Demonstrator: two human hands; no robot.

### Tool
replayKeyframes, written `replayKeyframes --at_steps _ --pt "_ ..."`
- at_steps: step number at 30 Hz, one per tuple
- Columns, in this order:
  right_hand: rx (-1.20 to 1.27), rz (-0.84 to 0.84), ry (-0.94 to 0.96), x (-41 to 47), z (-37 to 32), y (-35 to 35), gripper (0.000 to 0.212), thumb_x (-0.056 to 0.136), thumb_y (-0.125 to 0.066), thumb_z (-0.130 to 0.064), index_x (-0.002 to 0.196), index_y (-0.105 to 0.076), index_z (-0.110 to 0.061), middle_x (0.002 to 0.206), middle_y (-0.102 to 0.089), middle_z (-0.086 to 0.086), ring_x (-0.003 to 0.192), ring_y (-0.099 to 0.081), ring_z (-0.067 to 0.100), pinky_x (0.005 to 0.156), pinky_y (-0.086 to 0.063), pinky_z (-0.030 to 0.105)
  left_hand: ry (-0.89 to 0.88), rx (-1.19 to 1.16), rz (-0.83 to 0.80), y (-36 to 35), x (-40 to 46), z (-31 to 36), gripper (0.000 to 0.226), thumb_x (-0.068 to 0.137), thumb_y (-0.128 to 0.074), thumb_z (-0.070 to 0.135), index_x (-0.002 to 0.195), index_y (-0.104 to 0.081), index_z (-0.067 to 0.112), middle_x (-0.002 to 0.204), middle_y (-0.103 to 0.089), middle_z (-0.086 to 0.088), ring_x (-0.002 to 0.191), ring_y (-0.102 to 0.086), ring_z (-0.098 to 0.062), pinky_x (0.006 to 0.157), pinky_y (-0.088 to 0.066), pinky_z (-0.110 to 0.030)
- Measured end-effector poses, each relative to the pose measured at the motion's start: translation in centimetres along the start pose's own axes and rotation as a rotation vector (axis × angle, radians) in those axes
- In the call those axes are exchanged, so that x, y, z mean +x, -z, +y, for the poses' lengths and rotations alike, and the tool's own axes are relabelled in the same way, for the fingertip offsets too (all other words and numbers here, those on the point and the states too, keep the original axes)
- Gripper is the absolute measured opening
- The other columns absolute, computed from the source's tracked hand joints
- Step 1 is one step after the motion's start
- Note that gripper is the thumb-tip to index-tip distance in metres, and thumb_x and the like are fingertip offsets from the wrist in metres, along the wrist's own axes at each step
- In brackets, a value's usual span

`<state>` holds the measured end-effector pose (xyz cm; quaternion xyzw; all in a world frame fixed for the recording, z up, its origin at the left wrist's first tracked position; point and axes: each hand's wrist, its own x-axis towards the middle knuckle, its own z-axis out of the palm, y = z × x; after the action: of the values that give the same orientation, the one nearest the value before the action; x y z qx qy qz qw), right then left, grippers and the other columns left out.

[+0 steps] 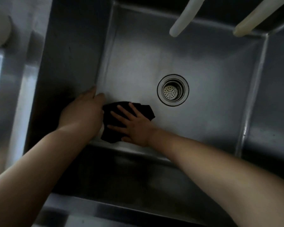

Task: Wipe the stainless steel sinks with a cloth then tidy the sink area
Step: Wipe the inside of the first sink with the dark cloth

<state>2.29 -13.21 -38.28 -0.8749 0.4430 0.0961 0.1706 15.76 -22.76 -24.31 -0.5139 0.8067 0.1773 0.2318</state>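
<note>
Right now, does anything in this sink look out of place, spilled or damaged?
Nothing stands out. The right hand presses the black cloth flat on the sink floor, the left hand rests beside it at the left wall, and the drain strainer sits squarely in its ring. Two pale hoses hang over the back edge.

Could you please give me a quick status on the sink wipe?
Right hand flat on black cloth, sink floor. Left hand at cloth's left edge. Drain clear of cloth.
</note>
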Motion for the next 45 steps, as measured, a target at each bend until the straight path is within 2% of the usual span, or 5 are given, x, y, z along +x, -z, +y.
replayKeyframes --at_steps 11,17,21,31,45 --pt "-0.011 0.028 -0.120 -14.1 7.0 -1.6 0.073 0.077 -0.063 -0.057 0.141 -0.039 -0.032 0.151 -0.033 0.008 0.138 -0.024 0.039 0.105 -0.010 0.063 -0.022 -0.080 -0.089 -0.5 0.6 2.5 0.051 0.090 -0.054 0.026 0.139 -0.043 0.018 0.155 -0.024 -0.008 0.138 -0.030 -0.030 0.110 -0.031 -0.039" --pt "0.032 -0.108 -0.643 -19.1 11.3 -2.8 0.076 0.087 -0.036 -0.061 0.142 0.011 -0.039 0.151 0.022 0.001 0.137 0.029 0.029 0.105 0.028 0.049 -0.048 -0.089 -0.106 -1.4 0.8 3.4 0.052 0.090 -0.055 0.027 0.140 -0.042 0.019 0.155 -0.026 -0.006 0.138 -0.030 -0.030 0.109 -0.032 -0.041" --pt "0.107 -0.207 -0.816 -20.8 8.2 -3.7 0.075 0.089 -0.021 -0.062 0.138 0.028 -0.033 0.144 0.038 0.007 0.127 0.044 0.031 0.102 0.031 0.051 -0.058 -0.075 -0.127 -1.6 0.7 3.4 0.052 0.091 -0.053 0.028 0.141 -0.040 0.019 0.155 -0.026 -0.005 0.138 -0.030 -0.030 0.110 -0.033 -0.044" --pt "0.079 -0.126 -0.156 -14.3 3.9 -1.8 0.072 0.090 -0.042 -0.055 0.147 -0.002 -0.037 0.155 0.010 0.007 0.138 0.018 0.039 0.106 0.019 0.059 -0.097 0.049 -0.094 -1.3 -0.4 1.7 0.036 0.088 -0.052 0.017 0.124 -0.054 0.015 0.131 -0.054 -0.011 0.118 -0.050 -0.033 0.091 -0.044 -0.042" --pt "0.038 -0.034 0.104 -7.8 -1.3 -2.4 0.054 0.098 -0.034 -0.044 0.148 -0.019 -0.032 0.158 -0.010 0.005 0.144 0.001 0.034 0.112 0.010 0.056 -0.107 0.111 -0.065 -2.9 -1.3 1.1 0.041 0.087 -0.054 0.014 0.128 -0.055 0.012 0.128 -0.056 -0.015 0.113 -0.054 -0.036 0.090 -0.047 -0.044"
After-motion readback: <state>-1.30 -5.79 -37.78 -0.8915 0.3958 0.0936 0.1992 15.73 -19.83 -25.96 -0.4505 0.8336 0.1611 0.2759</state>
